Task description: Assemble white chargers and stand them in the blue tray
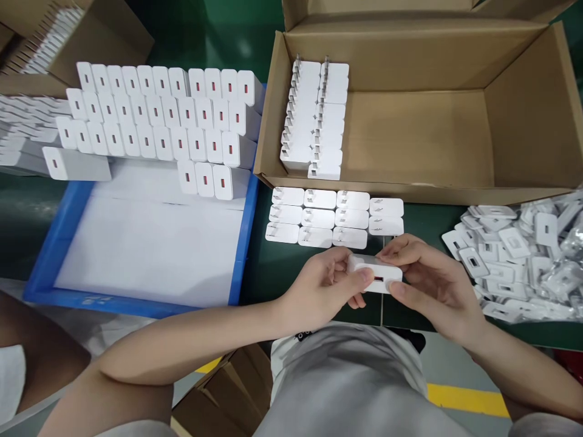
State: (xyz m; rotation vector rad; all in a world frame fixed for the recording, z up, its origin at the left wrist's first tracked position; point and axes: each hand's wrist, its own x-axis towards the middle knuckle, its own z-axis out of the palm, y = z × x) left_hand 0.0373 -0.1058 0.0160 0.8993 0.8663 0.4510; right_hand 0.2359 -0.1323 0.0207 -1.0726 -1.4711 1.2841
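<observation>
Between my two hands, near the table's front edge, is a white charger block (387, 274) with its port side facing me. My left hand (321, 288) grips its left end, thumb on the port face. The fingers of my right hand (435, 285) pinch its right end. Just beyond lie several white chargers (317, 218) in rows, prongs up. Behind them, an open cardboard box (410, 189) holds two columns of chargers (331, 115) along its left side.
A blue-rimmed tray (245, 243) on the left carries rows of upright chargers (150, 109). A pile of small white parts (514, 255) lies at the right. More boxes (104, 48) stand back left. Another person's arm (36, 352) shows at the left edge.
</observation>
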